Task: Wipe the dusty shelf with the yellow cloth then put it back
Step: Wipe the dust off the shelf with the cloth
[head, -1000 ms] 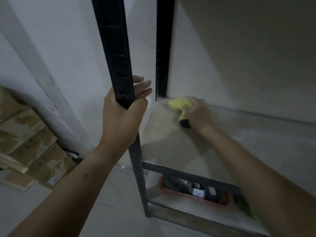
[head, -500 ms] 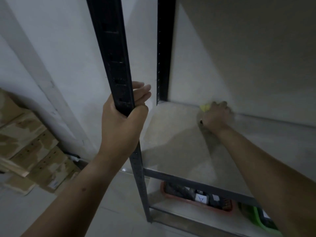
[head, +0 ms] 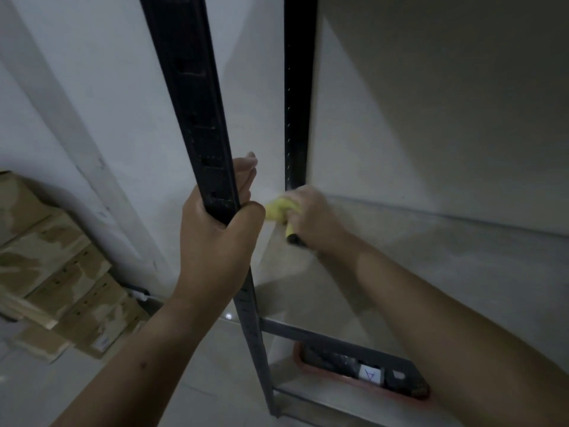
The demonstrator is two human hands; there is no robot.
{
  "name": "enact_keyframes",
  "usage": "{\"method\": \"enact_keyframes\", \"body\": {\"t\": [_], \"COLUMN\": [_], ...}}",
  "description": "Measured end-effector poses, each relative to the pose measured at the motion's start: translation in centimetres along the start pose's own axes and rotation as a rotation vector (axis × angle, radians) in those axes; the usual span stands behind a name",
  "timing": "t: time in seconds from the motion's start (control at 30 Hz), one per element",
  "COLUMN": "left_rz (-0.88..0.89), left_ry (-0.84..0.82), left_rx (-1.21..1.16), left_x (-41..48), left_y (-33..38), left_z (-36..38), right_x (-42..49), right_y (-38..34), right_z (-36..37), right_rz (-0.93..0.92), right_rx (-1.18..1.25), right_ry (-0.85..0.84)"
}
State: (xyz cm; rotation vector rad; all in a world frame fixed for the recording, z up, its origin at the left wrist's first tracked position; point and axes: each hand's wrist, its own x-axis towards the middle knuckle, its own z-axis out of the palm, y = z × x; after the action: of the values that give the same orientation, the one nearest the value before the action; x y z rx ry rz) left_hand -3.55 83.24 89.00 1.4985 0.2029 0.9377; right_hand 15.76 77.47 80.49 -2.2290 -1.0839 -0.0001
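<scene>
A person's right hand (head: 311, 217) presses a bunched yellow cloth (head: 277, 209) onto the pale, dusty shelf (head: 415, 272) at its far-left corner, about ten o'clock on the board, just beside the foot of the rear black post (head: 296, 118). The fingers are curled over the cloth, though blur hides their exact lie. The left hand (head: 215, 235) grips the rack's front black post (head: 197, 118), thumb and fingers wrapped round it, fingertips showing past its right edge. A small dark end (head: 294, 240) shows just below the cloth, too blurred to identify. At five o'clock in the frame, a red tray (head: 300, 362) holding dark items sits on the lower shelf (head: 323, 392). At eight o'clock, stacked cardboard boxes (head: 55, 272) lie on the floor beside the white wall (head: 92, 87).
</scene>
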Motion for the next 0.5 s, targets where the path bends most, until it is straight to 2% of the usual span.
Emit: {"method": "enact_keyframes", "body": {"t": [0.07,0.13,0.33,0.4,0.47,0.5], "left_rz": [0.008,0.015,0.036,0.029,0.025,0.019], "left_ry": [-0.001,-0.004,0.001,-0.017,-0.013,-0.01], "left_rx": [0.004,0.007,0.011,0.005,0.0,-0.004], "left_x": [0.0,0.0,0.0,0.1,0.1,0.1], "left_y": [0.1,0.2,-0.2,-0.2,-0.3,-0.2], "left_z": [0.1,0.1,0.0,0.0,0.0,0.1], "right_x": [0.2,0.5,2.1,0.9,-1.7,-3.3], "right_y": [2.7,3.6,-0.4,-0.3,-0.8,-1.3], "right_z": [-2.1,-2.4,1.7,0.4,-1.2,-1.8], "right_rz": [0.244,0.38,0.263,0.121,-0.075,-0.11], "right_rx": [-0.217,-0.378,-0.455,-0.35,-0.14,-0.061], "right_ry": [0.15,0.079,-0.023,-0.071,-0.174,-0.226]}}
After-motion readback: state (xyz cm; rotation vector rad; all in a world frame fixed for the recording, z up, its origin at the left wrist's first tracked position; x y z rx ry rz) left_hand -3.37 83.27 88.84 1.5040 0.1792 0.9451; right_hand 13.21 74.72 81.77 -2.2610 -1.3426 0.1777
